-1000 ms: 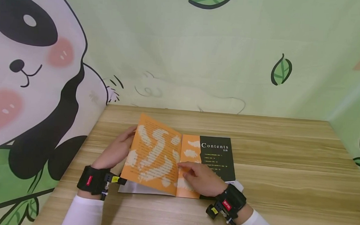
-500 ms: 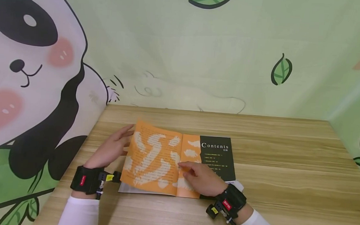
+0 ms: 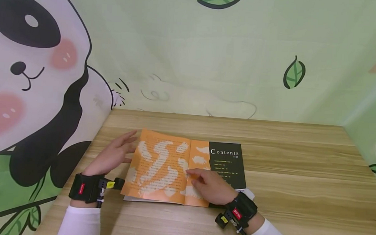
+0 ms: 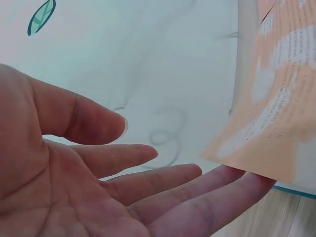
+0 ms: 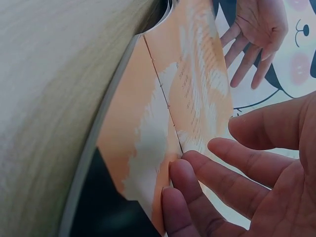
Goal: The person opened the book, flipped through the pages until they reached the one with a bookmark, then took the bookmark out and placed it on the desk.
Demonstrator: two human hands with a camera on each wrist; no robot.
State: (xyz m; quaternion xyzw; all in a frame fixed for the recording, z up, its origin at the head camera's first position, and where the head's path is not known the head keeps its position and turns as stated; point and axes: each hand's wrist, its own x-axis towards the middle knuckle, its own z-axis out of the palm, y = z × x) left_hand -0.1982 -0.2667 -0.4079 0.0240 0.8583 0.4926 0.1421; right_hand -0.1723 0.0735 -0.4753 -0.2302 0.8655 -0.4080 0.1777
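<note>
A soft-covered booklet (image 3: 182,196), orange, cream and black, lies spread between a person's two bare hands on a light wood-grain table (image 3: 286,178). The left hand (image 3: 115,154), fingers extended and thumb apart, grips nothing; its fingertips sit just beside the outer edge of the orange, cream-streaked paper page (image 3: 162,165), the two farthest from the thumb partly hidden behind the page's lower corner. Whether they touch it, the pictures do not show. That edge stands lifted over a white sheet (image 3: 137,199) beneath. The right hand (image 3: 216,189), fingers gently bent and grasping nothing, rests fingertips on the booklet at the center fold, with a black panel (image 3: 228,158) headed "Contents" beyond its knuckles. Past the left fingers, a printed panda (image 3: 44,97) fills a pale green backdrop (image 3: 178,54).
</note>
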